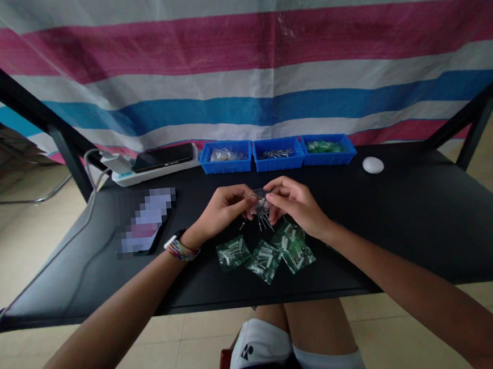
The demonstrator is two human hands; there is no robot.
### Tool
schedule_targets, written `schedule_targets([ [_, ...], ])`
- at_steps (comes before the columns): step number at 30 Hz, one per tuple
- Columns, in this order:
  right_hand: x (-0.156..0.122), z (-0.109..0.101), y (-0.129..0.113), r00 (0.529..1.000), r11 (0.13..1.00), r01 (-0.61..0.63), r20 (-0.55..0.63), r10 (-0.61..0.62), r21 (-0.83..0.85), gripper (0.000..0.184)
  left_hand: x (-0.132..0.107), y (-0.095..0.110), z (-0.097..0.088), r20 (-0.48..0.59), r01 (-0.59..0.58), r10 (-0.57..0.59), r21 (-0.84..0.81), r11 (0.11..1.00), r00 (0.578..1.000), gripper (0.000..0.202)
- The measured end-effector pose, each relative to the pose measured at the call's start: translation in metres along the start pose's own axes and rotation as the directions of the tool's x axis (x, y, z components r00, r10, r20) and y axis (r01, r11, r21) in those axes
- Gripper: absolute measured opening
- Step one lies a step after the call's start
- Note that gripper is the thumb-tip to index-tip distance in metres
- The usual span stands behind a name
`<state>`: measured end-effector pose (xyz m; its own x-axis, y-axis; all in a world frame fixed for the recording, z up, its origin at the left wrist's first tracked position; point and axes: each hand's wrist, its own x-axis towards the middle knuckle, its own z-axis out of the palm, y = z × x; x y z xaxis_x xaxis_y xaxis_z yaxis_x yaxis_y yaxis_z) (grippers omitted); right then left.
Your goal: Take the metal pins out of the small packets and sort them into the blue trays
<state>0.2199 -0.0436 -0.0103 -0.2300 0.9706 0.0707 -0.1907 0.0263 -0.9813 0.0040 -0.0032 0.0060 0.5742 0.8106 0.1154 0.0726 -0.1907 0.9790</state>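
Over the middle of the black table [403, 223], my left hand [225, 208] and my right hand [294, 200] meet, both pinching a small clear plastic bag [260, 201]. Several thin metal pins [264, 222] hang or lie just below the bag. Closer to me, several small filled bags with green parts [265, 257] lie on the table in a loose row. My left wrist wears a beaded bracelet and a watch.
Three blue bins [277, 153] stand at the back edge with clear bags, metal pins and green parts. A power strip [155, 168] carries a phone; another phone [147, 221] lies left. A white round object [373, 165] sits right. Striped tarp hangs behind.
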Motion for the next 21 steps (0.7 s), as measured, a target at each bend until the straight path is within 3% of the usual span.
schedule_targets([
  [7, 0.0, 0.003, -0.002, 0.997, 0.995, -0.069, 0.025, 0.067, 0.073, 0.037, -0.003, 0.005, 0.002, -0.005, -0.044, 0.044, 0.031, 0.999, 0.999, 0.039],
  [10, 0.001, 0.003, -0.002, 0.999, 0.999, -0.017, 0.039, 0.015, 0.031, 0.032, -0.004, 0.005, -0.001, 0.003, -0.031, 0.031, 0.066, 0.997, 1.0, 0.044],
  [14, -0.001, 0.002, -0.003, 0.992, 0.986, 0.119, -0.016, -0.122, -0.118, 0.028, -0.002, 0.003, -0.004, 0.019, 0.03, -0.03, 0.039, 0.999, 0.999, 0.066],
  [16, -0.003, 0.001, -0.005, 0.967, 0.93, 0.234, -0.027, -0.252, -0.284, 0.019, -0.001, 0.003, -0.005, 0.039, 0.055, -0.055, -0.021, 0.998, 0.998, 0.073],
  [19, -0.007, 0.0, -0.01, 0.88, 0.739, 0.432, 0.063, -0.47, -0.517, 0.005, 0.001, 0.003, -0.006, 0.073, 0.103, -0.095, -0.114, 0.988, 0.993, 0.066],
  [21, -0.008, 0.0, -0.011, 0.82, 0.621, 0.521, 0.144, -0.553, -0.586, 0.009, 0.002, 0.003, -0.006, 0.069, 0.117, -0.108, -0.159, 0.98, 0.992, 0.057],
])
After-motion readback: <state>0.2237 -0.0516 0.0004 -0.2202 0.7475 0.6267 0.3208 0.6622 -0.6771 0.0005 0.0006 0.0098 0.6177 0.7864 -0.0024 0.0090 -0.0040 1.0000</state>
